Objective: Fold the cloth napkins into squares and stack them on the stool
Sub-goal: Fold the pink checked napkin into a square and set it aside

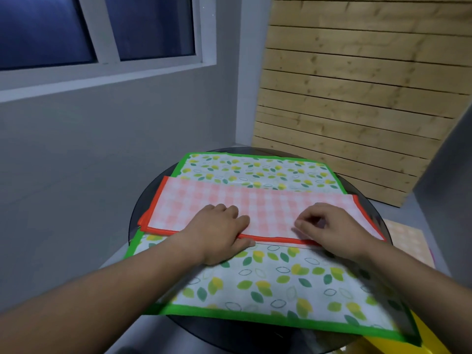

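A pink checked napkin with an orange border (258, 203) lies folded into a long strip across a round dark glass table (143, 203). Under it a larger leaf-print napkin with a green border (278, 282) is spread flat. My left hand (219, 233) lies palm down on the strip's near orange edge, thumb just over the edge. Over the same edge further right, my right hand (332, 228) has its fingers curled and its fingertips pinching the fabric. No stool is clearly visible.
A wooden slat panel (357, 98) leans against the wall behind the table. A grey wall with a window (102, 29) is at the left. A pale orange patterned cloth (408, 238) shows to the right below the table, and something yellow (431, 338) at the bottom right.
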Motion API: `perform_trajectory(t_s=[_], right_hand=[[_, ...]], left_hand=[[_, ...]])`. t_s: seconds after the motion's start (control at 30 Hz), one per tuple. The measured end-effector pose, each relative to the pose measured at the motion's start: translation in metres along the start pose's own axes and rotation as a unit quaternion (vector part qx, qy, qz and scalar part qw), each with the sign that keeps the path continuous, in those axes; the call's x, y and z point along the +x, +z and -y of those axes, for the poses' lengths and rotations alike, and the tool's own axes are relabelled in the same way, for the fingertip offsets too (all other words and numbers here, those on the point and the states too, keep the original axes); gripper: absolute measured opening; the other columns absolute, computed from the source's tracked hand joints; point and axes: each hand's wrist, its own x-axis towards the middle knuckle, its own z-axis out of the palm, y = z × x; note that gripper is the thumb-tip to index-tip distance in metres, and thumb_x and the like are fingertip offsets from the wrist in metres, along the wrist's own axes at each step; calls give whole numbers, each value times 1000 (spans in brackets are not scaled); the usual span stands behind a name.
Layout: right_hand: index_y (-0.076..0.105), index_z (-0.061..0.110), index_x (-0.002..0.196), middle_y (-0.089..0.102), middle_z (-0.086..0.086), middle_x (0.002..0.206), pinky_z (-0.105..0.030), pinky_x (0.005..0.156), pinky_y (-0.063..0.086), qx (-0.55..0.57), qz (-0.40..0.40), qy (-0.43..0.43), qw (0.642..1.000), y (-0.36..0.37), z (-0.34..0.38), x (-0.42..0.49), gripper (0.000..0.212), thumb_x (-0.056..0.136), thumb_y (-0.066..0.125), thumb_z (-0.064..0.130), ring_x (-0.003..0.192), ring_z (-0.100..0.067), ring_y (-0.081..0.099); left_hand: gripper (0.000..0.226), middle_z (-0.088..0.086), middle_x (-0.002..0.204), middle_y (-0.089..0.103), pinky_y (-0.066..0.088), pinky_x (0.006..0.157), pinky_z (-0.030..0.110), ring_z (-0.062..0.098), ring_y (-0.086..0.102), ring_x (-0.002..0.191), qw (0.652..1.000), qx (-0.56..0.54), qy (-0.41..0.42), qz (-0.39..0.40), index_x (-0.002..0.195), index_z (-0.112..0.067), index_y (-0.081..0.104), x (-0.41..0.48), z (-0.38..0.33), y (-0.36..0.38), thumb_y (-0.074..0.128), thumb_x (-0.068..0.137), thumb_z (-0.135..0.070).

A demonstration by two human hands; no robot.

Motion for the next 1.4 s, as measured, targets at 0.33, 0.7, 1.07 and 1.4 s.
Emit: perform_trajectory(t_s=[0.33,0.7,1.07,1.4], right_hand=[[10,22,158,-2,1,166,-37,123,-4,-196,124,-21,973,73,43,78,62,104,26,47,152,-18,-11],[-2,24,157,-13,5,164,-37,123,-9,-242,137,-16,960,87,34,78,63,102,12,51,150,-12,-19],[18,24,157,4,5,166,-35,124,-2,-187,134,-56,972,67,32,67,61,102,27,50,152,-10,-5],[59,13,110,61,-5,124,-39,105,38,-168,120,-61,977,38,52,22,51,96,31,53,126,-24,47]], left_hand=[[42,12,155,34,22,118,41,30,23,148,978,-184,-97,3,136,-14,45,33,28,5,41,96,-28],[87,6,167,-14,-6,124,43,21,-14,154,951,-141,-263,88,159,-13,-6,37,103,43,8,95,-71],[46,7,131,55,35,110,42,30,46,129,980,-167,-106,-6,133,-21,53,57,73,17,43,98,-49],[37,-5,66,52,41,64,31,20,49,67,950,-260,-166,46,71,-17,58,59,80,-7,77,80,-47]])
